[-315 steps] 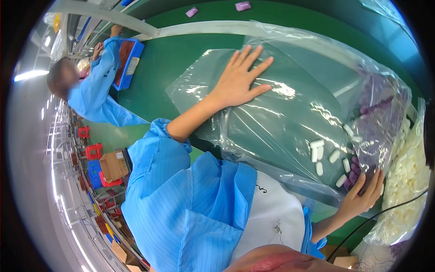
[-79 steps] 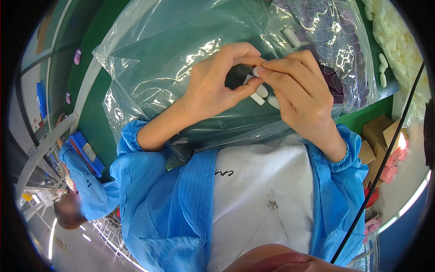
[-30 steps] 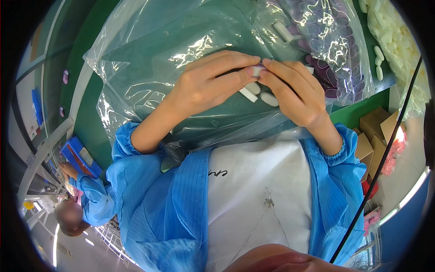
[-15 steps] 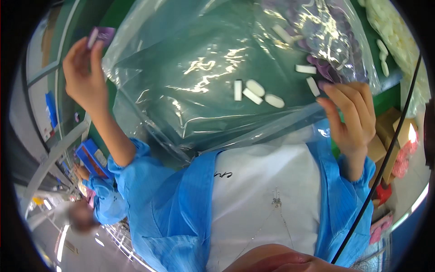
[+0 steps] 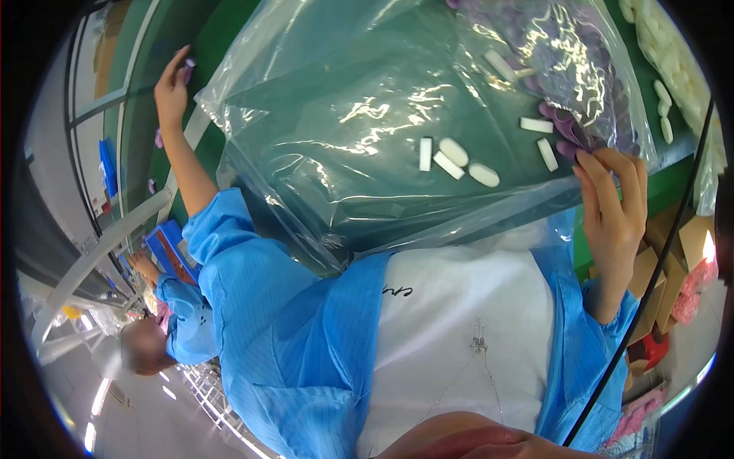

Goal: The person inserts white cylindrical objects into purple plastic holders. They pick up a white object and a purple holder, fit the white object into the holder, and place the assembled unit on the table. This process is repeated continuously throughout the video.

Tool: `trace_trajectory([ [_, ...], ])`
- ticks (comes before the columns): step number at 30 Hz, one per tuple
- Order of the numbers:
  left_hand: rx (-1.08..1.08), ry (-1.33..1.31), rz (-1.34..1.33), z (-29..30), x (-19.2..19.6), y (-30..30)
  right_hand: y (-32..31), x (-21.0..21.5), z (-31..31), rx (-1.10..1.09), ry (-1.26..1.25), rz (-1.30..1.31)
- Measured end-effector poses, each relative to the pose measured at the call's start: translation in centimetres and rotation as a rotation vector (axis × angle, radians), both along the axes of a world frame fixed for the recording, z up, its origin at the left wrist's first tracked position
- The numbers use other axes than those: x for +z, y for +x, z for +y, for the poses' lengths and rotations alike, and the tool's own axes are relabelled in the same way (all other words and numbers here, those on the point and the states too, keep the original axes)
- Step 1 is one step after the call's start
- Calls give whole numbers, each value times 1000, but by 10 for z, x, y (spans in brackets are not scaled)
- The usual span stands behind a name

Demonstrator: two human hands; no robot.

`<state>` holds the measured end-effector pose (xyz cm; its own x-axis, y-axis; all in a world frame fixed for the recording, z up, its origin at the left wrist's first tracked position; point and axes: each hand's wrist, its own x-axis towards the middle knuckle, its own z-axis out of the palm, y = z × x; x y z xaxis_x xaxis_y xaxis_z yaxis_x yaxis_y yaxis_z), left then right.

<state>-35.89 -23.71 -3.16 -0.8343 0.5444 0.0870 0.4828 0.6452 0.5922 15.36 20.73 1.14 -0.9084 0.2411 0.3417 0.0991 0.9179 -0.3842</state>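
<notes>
In the head view, the left hand [image 5: 173,90] reaches out at the upper left, beyond a white rail [image 5: 196,138], with its fingers extended beside a small purple packet [image 5: 189,70]; whether it grips the packet, I cannot tell. Two more purple packets [image 5: 158,138] lie below it on that far side.

The right hand [image 5: 618,195] is at the right, thumb and forefinger drawn near each other at the edge of some purple pieces [image 5: 567,148]; whether they pinch one is unclear. These pieces lie at the lower edge of a clear plastic sheet [image 5: 306,145], which shines over many more purple pieces at the upper right.

Near the middle, four white pieces [image 5: 483,174] lie close together, with two others nearer the right hand. A bag of white pieces [image 5: 680,57] stands at the right rim of the green surface [image 5: 641,76].
</notes>
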Motion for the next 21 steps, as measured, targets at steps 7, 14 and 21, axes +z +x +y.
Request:
trace_trajectory([
  [7,-231,247,420,155,54,184,-10,6,-8,121,96,50],
  [14,-603,269,-45,238,28,319,-71,-22,-44,313,-57,306],
  [21,-534,401,-153,243,0,301,-33,-14,-57,272,-84,25],
])
